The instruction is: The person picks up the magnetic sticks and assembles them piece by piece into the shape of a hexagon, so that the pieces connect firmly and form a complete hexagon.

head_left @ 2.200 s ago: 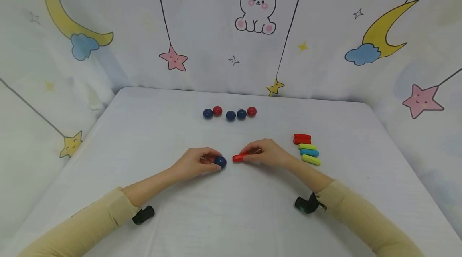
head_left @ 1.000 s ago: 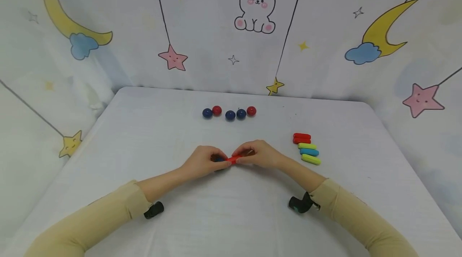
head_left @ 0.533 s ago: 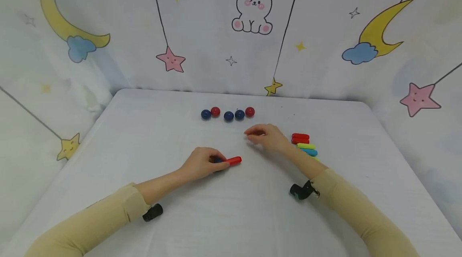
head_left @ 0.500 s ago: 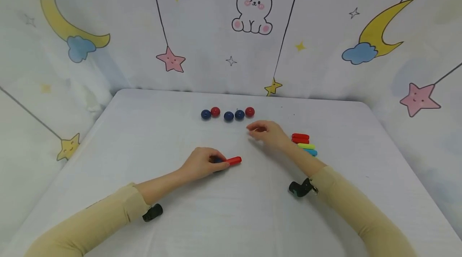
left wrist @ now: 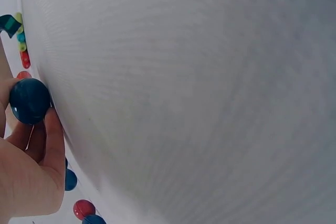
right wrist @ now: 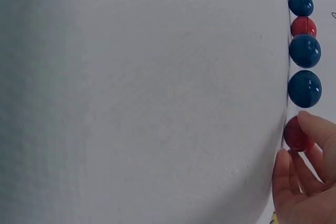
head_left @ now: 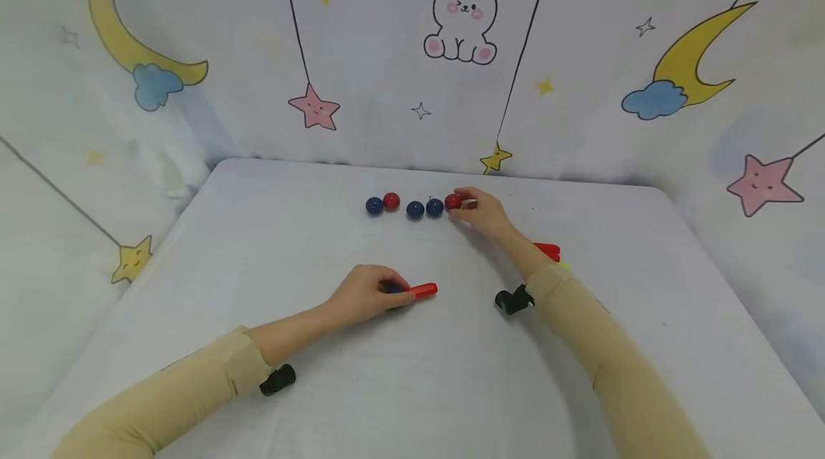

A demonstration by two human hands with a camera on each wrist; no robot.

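In the head view my left hand [head_left: 367, 294] holds a dark blue ball [left wrist: 30, 101] low over the table, thumb and fingers curled around it. A red stick [head_left: 424, 291] with rounded edges extends to the right from the ball, its near end partly behind the thumb. At the back of the table my right hand [head_left: 485, 214] pinches a red ball [right wrist: 295, 134], the rightmost of a row, between thumb and fingers. Left of that ball in the row sit two blue balls [head_left: 435, 208], then another red ball [head_left: 391, 201] and one more blue ball [head_left: 374, 206].
On the right side of the white table [head_left: 322, 387], red sticks [head_left: 548, 251] show past the right forearm, which hides most of the other coloured sticks. Black wrist cameras [head_left: 278, 379] hang below both sleeves. A patterned cloth backdrop [head_left: 387, 51] rises behind the table.
My right hand has let go of the red stick and moved back to the red ball at the row's right end. My left hand still holds the blue ball, with the stick now against it.
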